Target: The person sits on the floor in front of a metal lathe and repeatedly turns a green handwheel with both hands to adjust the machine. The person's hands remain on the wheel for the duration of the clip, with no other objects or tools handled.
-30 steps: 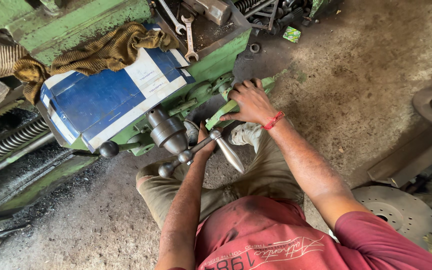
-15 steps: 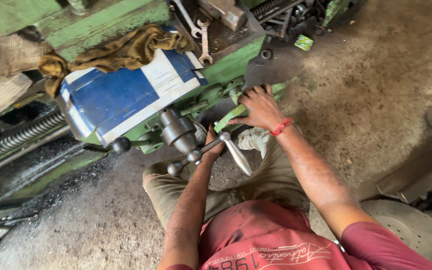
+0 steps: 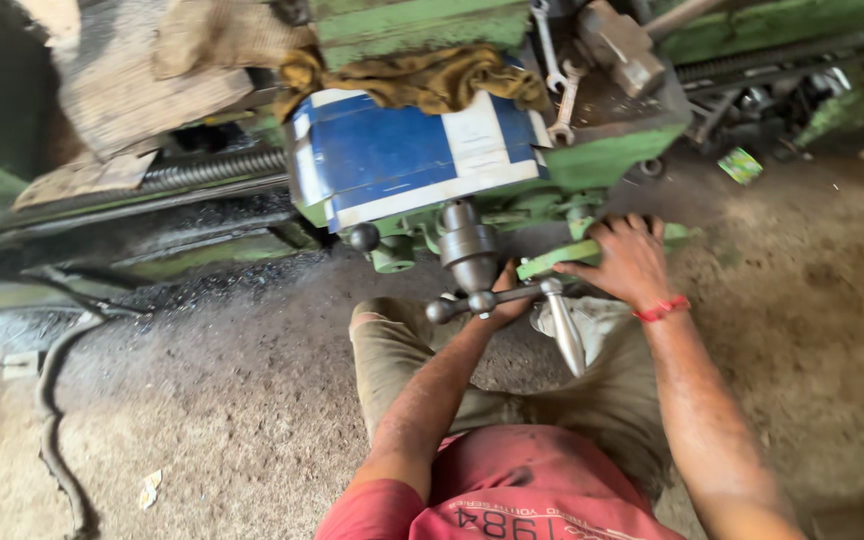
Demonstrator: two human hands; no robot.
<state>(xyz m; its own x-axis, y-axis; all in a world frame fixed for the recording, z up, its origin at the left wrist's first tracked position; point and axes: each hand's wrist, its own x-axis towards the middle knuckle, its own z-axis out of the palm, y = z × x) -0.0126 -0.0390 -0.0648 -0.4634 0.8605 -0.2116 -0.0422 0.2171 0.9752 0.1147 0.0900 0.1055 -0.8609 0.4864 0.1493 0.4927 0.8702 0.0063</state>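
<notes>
A view from a head-worn camera looks down at a person in a red shirt and khaki trousers, crouched on a dusty concrete floor [image 3: 202,430] in front of a green lathe [image 3: 612,150].

The right hand [image 3: 630,262] lies palm-down on a green lever [image 3: 562,258] that juts from the lower front of the machine; its fingers curl over the lever and press against it, so the grip is closed around that lever. A red thread band [image 3: 662,308] circles the right wrist.

The left hand [image 3: 505,300] reaches up under the carriage and is mostly hidden behind a steel crank handle [image 3: 497,298], a cross bar with a ball end on the left and a long tapered polished grip hanging down on the right. The hand touches this handle's hub, but whether its fingers are closed round it cannot be told.

Above the handle sits a dark metal hub [image 3: 469,245] and a small black ball knob [image 3: 364,237] to its left. A blue and white panel [image 3: 402,160] covers the top of the carriage, with a brown-yellow rag [image 3: 422,78] draped along its far edge. Spanners [image 3: 564,100] lie on the grimy surface at the right. The lead screw [image 3: 212,170] runs off to the left.
</notes>
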